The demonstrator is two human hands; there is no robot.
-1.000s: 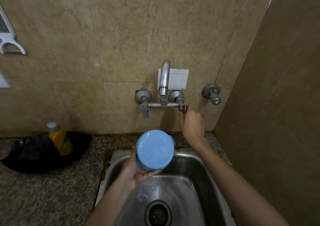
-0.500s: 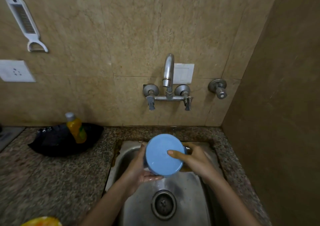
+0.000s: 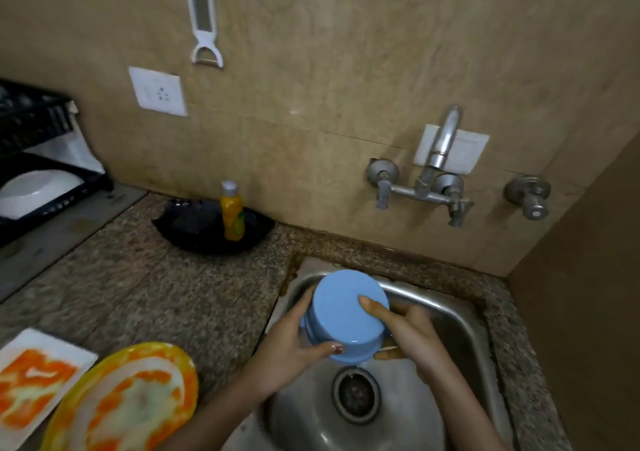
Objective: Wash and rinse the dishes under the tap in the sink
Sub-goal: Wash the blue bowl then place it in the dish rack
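Bowl point(image 3: 341, 315) is gripped bottom-up by the left hand point(image 3: 287, 346) at one side and the right hand point(image 3: 414, 333) at the other. It is held over the sink point(image 3: 465, 315), drain point(image 3: 355, 395) just below both hands.

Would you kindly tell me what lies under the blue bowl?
Below the blue bowl lies the steel sink with its drain; the right hand reaches under its rim. The bowl faces down, so its inside is hidden.

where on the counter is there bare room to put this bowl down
For the blue bowl: bare granite counter between the black tray, the sink rim and the round plate. Crowded: front left by the square plate, far left by the dish rack.
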